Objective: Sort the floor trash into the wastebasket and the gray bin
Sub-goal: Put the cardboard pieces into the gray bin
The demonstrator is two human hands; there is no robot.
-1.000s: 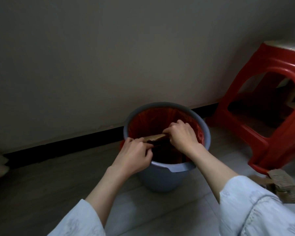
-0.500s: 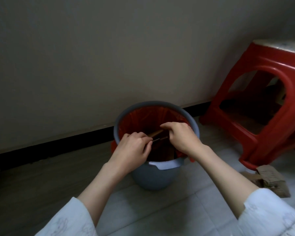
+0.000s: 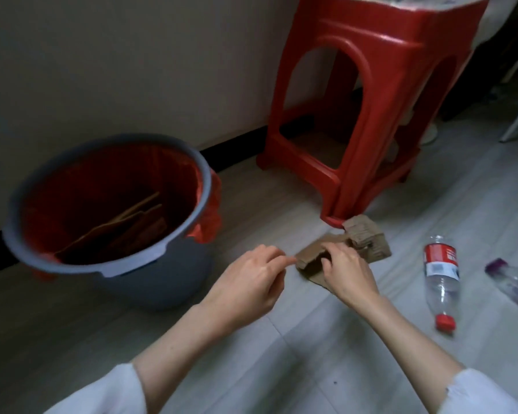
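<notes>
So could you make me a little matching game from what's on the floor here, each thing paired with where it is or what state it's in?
Things:
1. gray bin
2. cardboard piece
3. plastic bottle
4. red stool

Places or states:
A. lying on its side, red cap on
B. standing by the wall
C. under the right hand, at the stool's foot
D. lined with a red bag, cardboard strips inside

Pairs: 1-D, 2-C, 3-A, 4-B

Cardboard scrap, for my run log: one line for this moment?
right hand grips cardboard scrap | left hand open beside | wastebasket holds cardboard
</notes>
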